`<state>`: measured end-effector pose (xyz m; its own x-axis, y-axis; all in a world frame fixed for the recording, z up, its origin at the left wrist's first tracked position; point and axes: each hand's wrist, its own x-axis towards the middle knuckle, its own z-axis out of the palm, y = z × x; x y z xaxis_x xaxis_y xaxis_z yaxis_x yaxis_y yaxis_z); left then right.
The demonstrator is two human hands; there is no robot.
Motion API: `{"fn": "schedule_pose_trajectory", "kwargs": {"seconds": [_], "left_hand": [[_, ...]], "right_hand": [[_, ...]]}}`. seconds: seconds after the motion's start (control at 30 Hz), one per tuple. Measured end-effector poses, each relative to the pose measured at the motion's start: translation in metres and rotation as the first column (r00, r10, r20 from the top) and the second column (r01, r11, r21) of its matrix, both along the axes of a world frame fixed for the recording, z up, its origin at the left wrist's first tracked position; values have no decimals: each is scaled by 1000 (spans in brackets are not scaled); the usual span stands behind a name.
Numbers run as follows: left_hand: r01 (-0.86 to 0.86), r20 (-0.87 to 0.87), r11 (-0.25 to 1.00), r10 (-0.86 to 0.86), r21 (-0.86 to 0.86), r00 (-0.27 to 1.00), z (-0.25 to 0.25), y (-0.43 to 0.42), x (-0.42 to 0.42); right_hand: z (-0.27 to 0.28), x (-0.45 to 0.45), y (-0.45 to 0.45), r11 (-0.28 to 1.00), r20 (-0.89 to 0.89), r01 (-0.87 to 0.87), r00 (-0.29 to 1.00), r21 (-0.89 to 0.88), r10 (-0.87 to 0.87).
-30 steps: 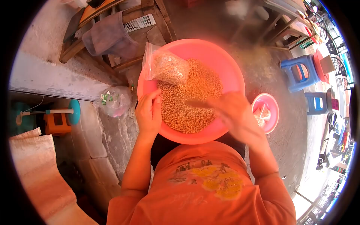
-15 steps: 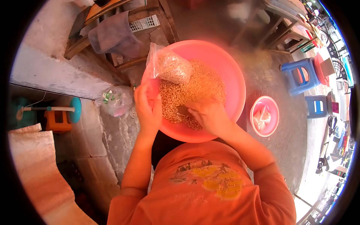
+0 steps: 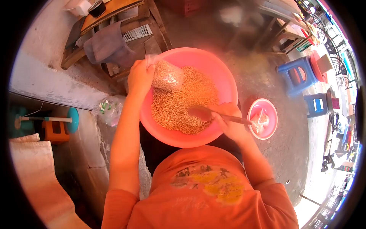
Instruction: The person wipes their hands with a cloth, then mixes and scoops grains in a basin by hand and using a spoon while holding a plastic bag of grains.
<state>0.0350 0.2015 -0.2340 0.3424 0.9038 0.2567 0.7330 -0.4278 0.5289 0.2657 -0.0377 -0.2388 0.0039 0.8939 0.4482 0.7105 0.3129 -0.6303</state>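
A large pink basin [image 3: 228, 78] holds a heap of small tan grains or beans [image 3: 171, 110]; their exact kind is too small to tell. My left hand [image 3: 140, 76] grips the top of a clear plastic bag [image 3: 167, 76] filled with the same sort of grains. The bag leans on the heap at the basin's upper left. In my right hand [image 3: 231, 121] is a brown wooden spoon [image 3: 200, 112], its bowl resting over the grains at the lower right and its handle sticking out to the right.
Right of the large basin, a small pink basin [image 3: 271, 106] on the floor contains filled clear bags [image 3: 260, 121]. Blue stools [image 3: 297, 74] stand farther right. At upper left is a wooden table [image 3: 110, 17] with a hanging grey cloth [image 3: 106, 44]. A crumpled plastic bag [image 3: 110, 110] lies left.
My left hand has risen from the basin's left rim to the bag's top and closed on it. My right hand has moved right, and the spoon has come up out of the grains.
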Motion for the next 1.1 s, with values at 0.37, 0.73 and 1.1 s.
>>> {"fn": "schedule_pose_trajectory", "kwargs": {"seconds": [0.37, 0.73, 1.1], "left_hand": [[204, -78, 896, -188, 394, 979, 25, -22, 21], [599, -323, 564, -516, 569, 793, 35, 19, 36], [168, 169, 875, -270, 453, 948, 5, -28, 20]], "right_hand": [[-11, -6, 1, 989, 29, 111, 993, 99, -114], [-10, -4, 1, 988, 1, 110, 994, 104, -111], [6, 40, 80, 954, -6, 236, 971, 185, -239]]}}
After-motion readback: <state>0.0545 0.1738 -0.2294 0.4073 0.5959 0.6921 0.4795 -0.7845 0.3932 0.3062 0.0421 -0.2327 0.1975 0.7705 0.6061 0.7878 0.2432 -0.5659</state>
